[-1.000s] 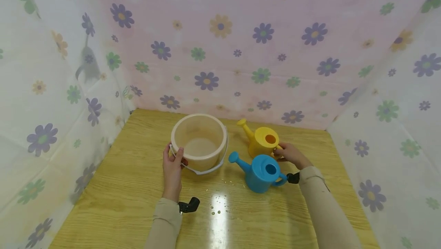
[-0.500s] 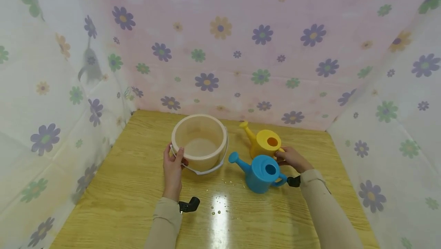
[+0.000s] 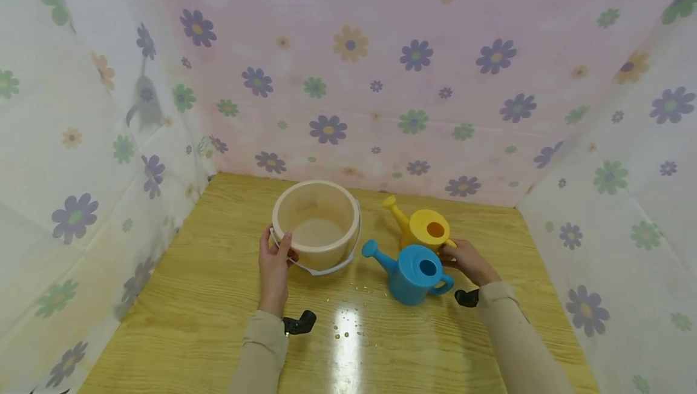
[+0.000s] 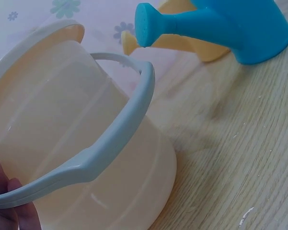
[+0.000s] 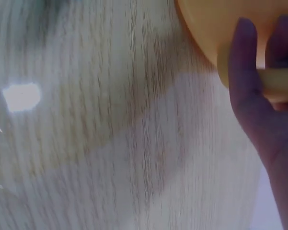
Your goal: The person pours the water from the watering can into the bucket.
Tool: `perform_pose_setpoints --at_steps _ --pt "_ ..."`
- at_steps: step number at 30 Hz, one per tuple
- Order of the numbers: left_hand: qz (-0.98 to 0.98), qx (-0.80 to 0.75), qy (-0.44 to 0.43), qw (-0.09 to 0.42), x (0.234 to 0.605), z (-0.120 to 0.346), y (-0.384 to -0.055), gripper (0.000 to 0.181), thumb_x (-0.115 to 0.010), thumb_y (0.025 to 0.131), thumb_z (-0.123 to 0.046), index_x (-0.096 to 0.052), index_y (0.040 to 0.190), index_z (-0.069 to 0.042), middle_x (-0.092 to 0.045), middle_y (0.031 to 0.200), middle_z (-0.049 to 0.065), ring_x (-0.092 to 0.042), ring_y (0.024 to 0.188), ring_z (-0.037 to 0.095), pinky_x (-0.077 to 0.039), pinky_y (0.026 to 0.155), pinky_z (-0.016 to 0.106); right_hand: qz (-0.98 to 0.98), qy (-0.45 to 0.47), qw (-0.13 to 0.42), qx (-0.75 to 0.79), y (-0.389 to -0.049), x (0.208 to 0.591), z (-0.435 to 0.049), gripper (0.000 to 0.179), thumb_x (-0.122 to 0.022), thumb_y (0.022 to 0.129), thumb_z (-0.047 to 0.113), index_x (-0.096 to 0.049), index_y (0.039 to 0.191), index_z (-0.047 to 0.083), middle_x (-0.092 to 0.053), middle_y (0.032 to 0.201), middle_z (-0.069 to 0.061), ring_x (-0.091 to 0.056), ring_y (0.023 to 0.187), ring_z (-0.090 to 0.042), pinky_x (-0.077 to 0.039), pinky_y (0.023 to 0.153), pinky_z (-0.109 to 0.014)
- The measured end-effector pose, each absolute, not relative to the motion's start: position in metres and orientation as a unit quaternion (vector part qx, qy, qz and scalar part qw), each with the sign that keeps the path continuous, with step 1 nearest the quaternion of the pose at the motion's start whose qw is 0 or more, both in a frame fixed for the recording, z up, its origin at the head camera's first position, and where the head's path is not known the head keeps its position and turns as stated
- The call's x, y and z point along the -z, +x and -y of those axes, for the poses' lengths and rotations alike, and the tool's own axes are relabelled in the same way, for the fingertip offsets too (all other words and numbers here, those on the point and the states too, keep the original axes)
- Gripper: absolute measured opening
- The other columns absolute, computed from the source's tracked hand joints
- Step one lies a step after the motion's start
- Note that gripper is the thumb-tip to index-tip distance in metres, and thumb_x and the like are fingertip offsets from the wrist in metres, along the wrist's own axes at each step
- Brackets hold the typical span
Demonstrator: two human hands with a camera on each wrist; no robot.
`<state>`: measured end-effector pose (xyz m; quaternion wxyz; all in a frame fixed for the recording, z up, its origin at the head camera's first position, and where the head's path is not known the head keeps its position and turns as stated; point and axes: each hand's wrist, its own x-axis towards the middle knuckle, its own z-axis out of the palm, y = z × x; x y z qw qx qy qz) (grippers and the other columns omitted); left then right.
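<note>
A cream bucket (image 3: 316, 249) with a white handle (image 4: 115, 129) stands on the wooden table. My left hand (image 3: 274, 270) is at its near left side, fingers curled round the lowered handle against the wall. To the right, my right hand (image 3: 467, 261) grips the handle of a yellow watering can (image 3: 419, 227); in the right wrist view the fingers (image 5: 244, 57) wrap that yellow handle. A blue watering can (image 3: 411, 279) stands just in front of the yellow one and hides its lower part. Both spouts point left toward the bucket.
Water drops (image 3: 345, 336) are scattered on the wooden table (image 3: 207, 309) in front of the bucket. Flowered cloth walls (image 3: 370, 67) enclose the table at the back and both sides. A black wrist camera (image 3: 299, 323) juts from the left sleeve.
My right hand has moved the yellow watering can slightly to the right and toward me, behind the blue one. The left hand and the bucket stay in place.
</note>
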<state>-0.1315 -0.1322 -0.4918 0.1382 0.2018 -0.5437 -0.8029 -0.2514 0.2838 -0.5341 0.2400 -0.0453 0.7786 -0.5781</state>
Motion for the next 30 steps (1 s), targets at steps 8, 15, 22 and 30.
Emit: perform_pose_setpoints --at_steps 8,15,22,30 --pt "0.541 0.801 0.211 0.145 0.509 0.134 -0.138 0.059 -0.062 0.081 -0.039 -0.033 0.132 -0.029 -0.056 0.077 0.004 -0.053 0.06 0.018 -0.044 0.062 0.029 -0.765 -0.027 0.212 0.607 -0.237 0.535 -0.284 0.022 -0.052 0.089 0.017 -0.053 0.096 -0.004 -0.051 0.091 -0.018 -0.054 0.088 -0.027 -0.047 0.081 -0.039" --pt "0.538 0.801 0.208 0.157 0.51 0.133 -0.14 0.057 -0.062 0.082 -0.038 -0.035 0.131 -0.029 -0.056 0.076 0.004 -0.053 0.059 0.017 -0.044 0.059 0.029 -0.746 -0.011 0.184 0.639 -0.229 0.529 -0.286 0.021 -0.048 0.09 0.01 -0.042 0.09 -0.01 -0.037 0.082 -0.018 -0.046 0.088 -0.032 -0.046 0.081 -0.042" --pt "0.531 0.809 0.205 0.146 0.499 0.134 -0.137 0.055 -0.059 0.086 -0.03 -0.032 0.134 -0.026 -0.056 0.075 0.003 -0.054 0.06 0.018 -0.045 0.061 0.03 -0.742 -0.036 0.166 0.648 -0.218 0.491 -0.279 0.023 -0.044 0.092 0.005 -0.035 0.085 -0.014 -0.03 0.086 -0.032 -0.041 0.097 -0.046 -0.041 0.086 -0.05" --pt "0.532 0.812 0.194 0.141 0.492 0.132 -0.132 0.056 -0.058 0.087 -0.029 -0.03 0.135 -0.023 -0.055 0.074 0.003 -0.053 0.062 0.018 -0.044 0.064 0.033 -0.721 -0.05 0.175 0.668 -0.206 0.46 -0.275 0.015 -0.044 0.091 0.002 -0.039 0.08 -0.007 -0.033 0.081 -0.021 -0.042 0.102 -0.044 -0.041 0.086 -0.047"
